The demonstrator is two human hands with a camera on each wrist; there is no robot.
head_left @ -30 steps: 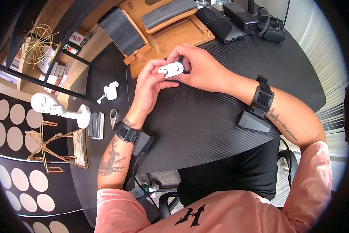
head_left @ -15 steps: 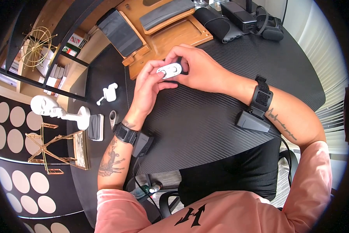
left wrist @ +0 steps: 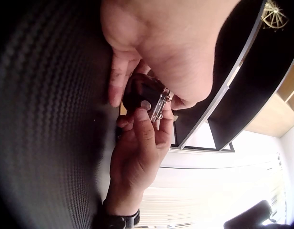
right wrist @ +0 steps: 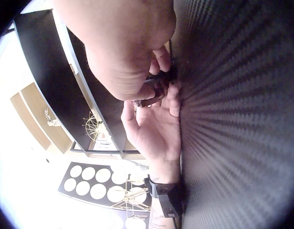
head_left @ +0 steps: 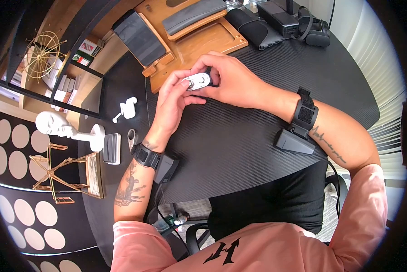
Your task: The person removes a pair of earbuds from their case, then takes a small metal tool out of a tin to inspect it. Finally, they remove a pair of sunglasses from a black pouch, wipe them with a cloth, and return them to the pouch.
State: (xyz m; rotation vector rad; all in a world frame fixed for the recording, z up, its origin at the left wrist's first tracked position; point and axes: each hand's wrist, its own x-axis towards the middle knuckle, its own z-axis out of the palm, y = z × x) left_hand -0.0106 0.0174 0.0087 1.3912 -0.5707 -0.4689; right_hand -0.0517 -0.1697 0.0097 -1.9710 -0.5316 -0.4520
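Both hands hold a small dark case with a silvery oval metal top point(head_left: 199, 81) above the black table. Two round fittings sit on that metal top, and its exact kind cannot be told. From the left side, my left hand point(head_left: 170, 102) grips the case, its thumb tip on the nearer round fitting. My right hand point(head_left: 233, 81) pinches the other end between thumb and fingers. In the left wrist view the dark body point(left wrist: 139, 90) shows a round metal stud, with the right thumb point(left wrist: 146, 131) beside it. The right wrist view leaves the case mostly hidden behind the fingers.
Beyond the hands stands a wooden desk organizer point(head_left: 203, 45) with a dark phone-like slab point(head_left: 144, 38). A black pouch point(head_left: 255, 31) lies behind, right. White earbuds-like pieces point(head_left: 128, 108), a white head sculpture point(head_left: 67, 124) and a ring-ended metal tool point(head_left: 131, 137) are at left.
The metal top has tilted slightly and shifted a little left between the hands. The left thumb stays on its fitting; both arms are nearly still.
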